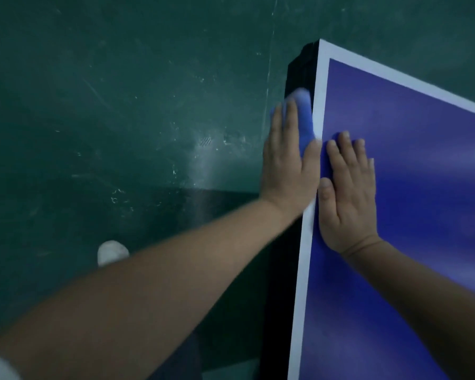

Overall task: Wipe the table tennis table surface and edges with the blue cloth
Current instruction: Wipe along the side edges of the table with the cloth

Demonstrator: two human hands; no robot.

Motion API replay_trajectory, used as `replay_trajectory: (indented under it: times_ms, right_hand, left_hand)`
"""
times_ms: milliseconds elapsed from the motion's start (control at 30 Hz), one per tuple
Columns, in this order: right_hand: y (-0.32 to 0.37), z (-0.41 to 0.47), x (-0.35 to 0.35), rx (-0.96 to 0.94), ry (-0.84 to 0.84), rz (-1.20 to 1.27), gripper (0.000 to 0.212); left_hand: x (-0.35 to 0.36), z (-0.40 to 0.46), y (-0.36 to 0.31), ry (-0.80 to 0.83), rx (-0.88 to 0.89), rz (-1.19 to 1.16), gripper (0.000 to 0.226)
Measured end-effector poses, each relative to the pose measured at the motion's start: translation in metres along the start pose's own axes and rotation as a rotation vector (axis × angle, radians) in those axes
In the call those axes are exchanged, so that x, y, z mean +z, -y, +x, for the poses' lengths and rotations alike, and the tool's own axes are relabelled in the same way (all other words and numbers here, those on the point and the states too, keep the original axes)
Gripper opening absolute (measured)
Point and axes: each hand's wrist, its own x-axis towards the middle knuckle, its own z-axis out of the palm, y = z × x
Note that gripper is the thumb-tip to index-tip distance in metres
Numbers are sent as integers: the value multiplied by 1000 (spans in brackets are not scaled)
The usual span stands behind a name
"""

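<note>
L hand [287, 163] is pressing the blue cloth [303, 119] w/ straight fingers against the black side edge [299, 75] of the table tennis table [412, 187], just below the far corner. R hand [348, 193] is lying flat, fingers spread, on the blue top beside the white border line [317, 105]. Cloth is blurred. 1 white shoe [112, 252] is showing on the green floor [121, 105].

Table [409, 215]: right of view. Right hand [348, 198]: flat on its top, near the left edge. Left hand [288, 163]: against that edge's side, cloth [303, 116] between. Shoe [112, 252]: on the floor [121, 105], left.
</note>
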Motion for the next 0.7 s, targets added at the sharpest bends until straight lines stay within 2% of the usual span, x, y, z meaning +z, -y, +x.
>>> replay_trajectory:
  times_ms: [133, 233, 333, 433, 533, 600, 700]
  right_hand:
    - [-1, -1, 0, -2, 7, 1, 58]
    - [-2, 0, 0, 2, 12, 4, 58]
    - [0, 1, 0, 8, 13, 17, 58]
    - [0, 2, -3, -6, 8, 12, 57]
    - [2, 2, -4, 11, 27, 14, 57]
    - [2, 5, -5, 2, 25, 33, 56]
    - [-2, 42, -21, -38, 5, 51, 51]
  left_hand:
    - [-5, -137, 21, 82, 5, -10, 64]
    - [-2, -167, 18, 104, -108, -13, 62]
    - [-2, -114, 12, 92, -63, 7, 68]
    - [-3, -13, 1, 74, -26, 32, 68]
    - [-1, 70, -21, 12, -134, 37, 73]
    - [-1, 75, -27, -15, -139, 103, 72]
    - [-4, 20, -19, -1, -21, 178, 67]
